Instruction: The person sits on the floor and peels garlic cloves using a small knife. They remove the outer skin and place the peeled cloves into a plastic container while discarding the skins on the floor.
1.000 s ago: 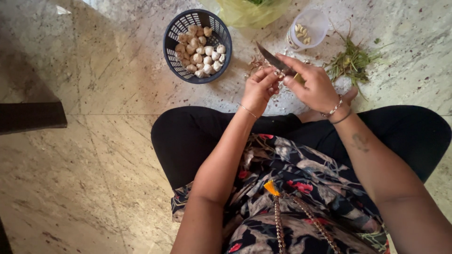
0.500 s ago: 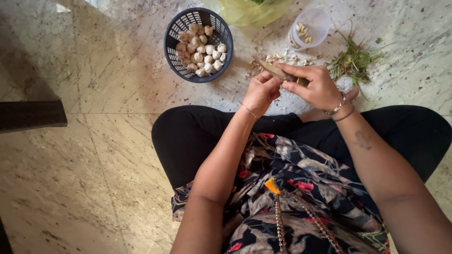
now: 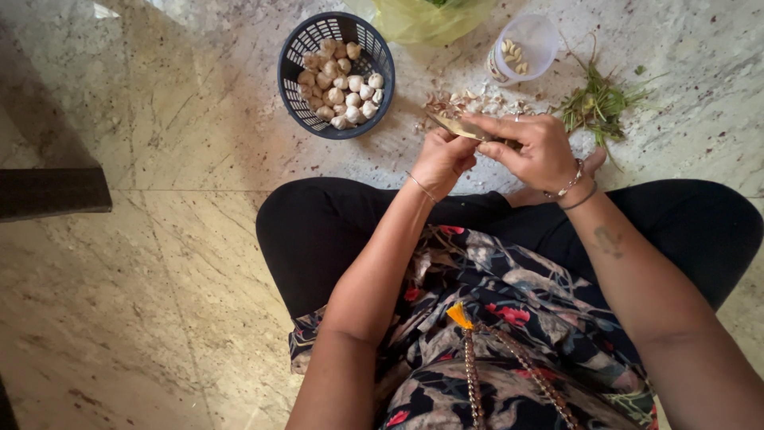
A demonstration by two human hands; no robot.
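I sit cross-legged on a marble floor. My right hand [image 3: 535, 150] grips a small knife [image 3: 457, 127], its blade pointing left and lying almost flat. My left hand [image 3: 442, 160] is closed around a small garlic clove right under the blade; the clove itself is mostly hidden by my fingers. A dark blue plastic basket [image 3: 296, 56] with several whole garlic bulbs stands on the floor ahead to the left. A pile of papery garlic peels [image 3: 476, 103] lies just beyond my hands.
A clear plastic cup [image 3: 541, 41] holding a few peeled cloves stands ahead to the right. Green stalks and scraps [image 3: 598, 102] lie right of it. A yellow-green plastic bag [image 3: 426, 16] sits at the top edge. A dark furniture piece [image 3: 49, 191] juts in from the left.
The knife blade has tipped from pointing up and left to lying nearly flat over my left hand. Both hands stay close together in the same spot.
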